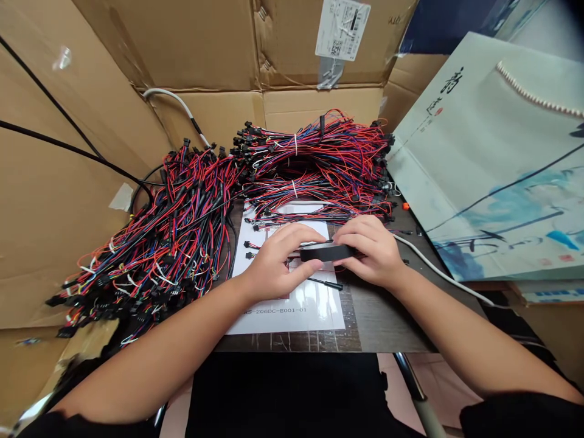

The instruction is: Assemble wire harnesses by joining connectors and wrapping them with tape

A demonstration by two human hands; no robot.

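Note:
A roll of black tape (325, 252) is held edge-on between both hands, over the printed sheet. My left hand (285, 258) is closed on its left side, thumb below and fingers above. My right hand (368, 250) is closed about its right end with bent fingers. Beneath the hands lies a wire harness, partly hidden; its small black connectors (249, 255) stick out to the left, and a black-sleeved end (336, 285) shows below the roll. The printed sheet (292, 322) lies flat on the dark table.
Bundled red and black wire harnesses (314, 152) are stacked behind the hands. A loose heap of harnesses (182, 219) hangs over the table's left side. A white cable (438, 267) and a pale paper bag (502, 170) are at right. Cardboard (205, 48) walls the back.

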